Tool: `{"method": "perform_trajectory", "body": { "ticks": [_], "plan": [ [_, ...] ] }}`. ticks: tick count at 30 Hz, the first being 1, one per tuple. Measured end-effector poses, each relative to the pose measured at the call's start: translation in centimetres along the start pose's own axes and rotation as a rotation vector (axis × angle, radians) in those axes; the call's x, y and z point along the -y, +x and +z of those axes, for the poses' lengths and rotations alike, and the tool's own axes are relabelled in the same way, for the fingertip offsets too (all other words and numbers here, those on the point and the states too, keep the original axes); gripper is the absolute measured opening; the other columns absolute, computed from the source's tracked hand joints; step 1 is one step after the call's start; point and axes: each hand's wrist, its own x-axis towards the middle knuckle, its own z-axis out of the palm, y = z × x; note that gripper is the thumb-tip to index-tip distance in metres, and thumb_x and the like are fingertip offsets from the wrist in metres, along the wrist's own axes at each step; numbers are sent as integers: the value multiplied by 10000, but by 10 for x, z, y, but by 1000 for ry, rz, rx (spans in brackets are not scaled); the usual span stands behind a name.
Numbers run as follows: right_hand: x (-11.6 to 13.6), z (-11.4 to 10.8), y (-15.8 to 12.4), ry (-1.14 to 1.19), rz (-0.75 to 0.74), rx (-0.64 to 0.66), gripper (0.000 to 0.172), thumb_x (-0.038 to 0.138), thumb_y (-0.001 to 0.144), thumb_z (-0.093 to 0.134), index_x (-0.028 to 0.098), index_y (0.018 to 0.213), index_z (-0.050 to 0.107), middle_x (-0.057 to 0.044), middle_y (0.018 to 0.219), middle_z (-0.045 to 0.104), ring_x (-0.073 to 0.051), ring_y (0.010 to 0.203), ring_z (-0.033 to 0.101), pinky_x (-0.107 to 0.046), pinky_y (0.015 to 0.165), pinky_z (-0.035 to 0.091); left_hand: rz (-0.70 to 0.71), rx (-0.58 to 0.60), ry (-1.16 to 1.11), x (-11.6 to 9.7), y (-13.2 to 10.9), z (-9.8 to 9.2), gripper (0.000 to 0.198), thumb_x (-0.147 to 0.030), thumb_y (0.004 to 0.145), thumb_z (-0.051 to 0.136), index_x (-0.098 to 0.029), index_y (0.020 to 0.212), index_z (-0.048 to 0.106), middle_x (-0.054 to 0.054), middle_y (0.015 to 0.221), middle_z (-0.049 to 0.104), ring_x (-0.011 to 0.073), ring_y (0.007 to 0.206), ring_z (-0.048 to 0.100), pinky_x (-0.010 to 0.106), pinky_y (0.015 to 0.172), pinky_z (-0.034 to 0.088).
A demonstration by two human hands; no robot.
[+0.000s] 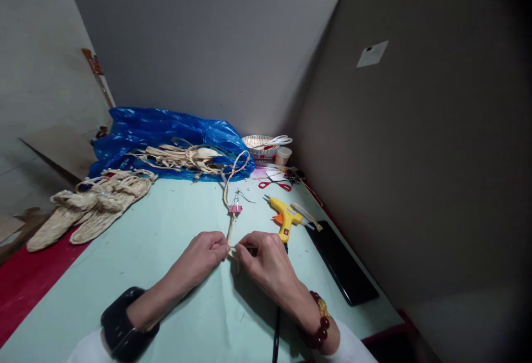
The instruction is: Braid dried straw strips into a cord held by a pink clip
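A pale plant-fibre braid [231, 225] runs toward me from a pink binder clip [235, 209] on the table. At the braid's near end my left hand [208, 252] is closed, thumb and forefinger pinching the strands. Close beside it, my right hand [266, 257] pinches the strands from the other side. Short loose ends hang between the fingertips. Beyond the clip the braid continues up to a loop [239, 166] resting on a blue plastic bag [174, 124]. The fingers partly hide the strands they hold.
A yellow glue gun [286, 216] lies right of my hands, beside a black flat object [343, 263]. Red-handled scissors [275, 185], a paper cup [283, 156] and a basket [260, 142] are farther back. Woven sandals [95, 202] sit at left; dry fibre strips [183, 158] lie on the bag.
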Motion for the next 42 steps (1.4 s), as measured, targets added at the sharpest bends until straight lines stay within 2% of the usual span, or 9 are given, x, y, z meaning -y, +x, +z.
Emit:
{"method": "perform_trajectory", "body": {
  "ticks": [5,10,14,18,21,24,31,37,42],
  "plan": [
    [1,13,-8,-215,-245,-103,250,227,894,449,152,720,612,-34,665,592,-115,544,466,-278,527,231,18,-24,-3,-1,1,4,222,-339,753,473,-198,589,421,-68,561,362,122,583,356,251,538,246],
    [1,20,-17,-457,-536,-67,138,87,789,464,140,863,568,-50,751,564,-159,611,468,-304,515,236,-56,64,-295,-2,-3,2,211,-352,728,507,-190,608,444,-85,539,339,100,544,305,237,525,244],
    [5,16,-19,-485,-626,-43,146,94,835,449,122,886,583,-73,787,581,-173,662,492,-302,551,302,-84,91,-408,-6,-5,-1,233,-386,707,567,-177,645,485,-93,517,366,81,503,280,223,487,209],
    [8,2,-14,-54,-420,-11,275,384,865,523,145,879,660,-51,721,615,-152,615,522,-274,557,347,-100,101,-424,-6,-5,-3,242,-388,698,591,-181,636,482,-110,474,326,64,442,222,227,436,145],
    [5,-7,-5,296,-132,-37,356,385,933,434,166,876,708,-45,744,669,-141,657,575,-254,634,408,-103,130,-414,-5,-6,-5,238,-398,733,579,-182,674,499,-117,457,306,60,416,189,231,416,109],
    [-2,-7,5,423,68,-52,310,398,893,528,163,1011,692,-47,845,697,-155,739,593,-256,694,429,-84,137,-407,-5,-6,-6,245,-404,757,574,-176,696,508,-116,474,303,58,424,189,227,416,114],
    [-13,10,12,843,180,323,267,378,849,578,125,885,656,10,622,592,-64,482,372,-191,461,275,-36,188,-316,-7,-6,-6,221,-388,754,537,-168,739,533,-79,551,433,74,467,262,222,462,174],
    [-16,13,14,824,206,207,207,315,759,666,108,751,659,-1,614,613,-69,516,421,-190,491,293,95,8,173,-13,-10,-5,266,-372,780,459,-174,667,596,-31,583,482,152,604,435,251,577,292],
    [-11,13,10,687,225,128,133,252,763,614,123,737,633,-2,618,612,-92,551,476,-199,524,333,87,-22,317,-23,-16,-8,298,-389,815,430,-192,628,551,-16,584,511,168,614,470,267,588,306]
  ]
}}
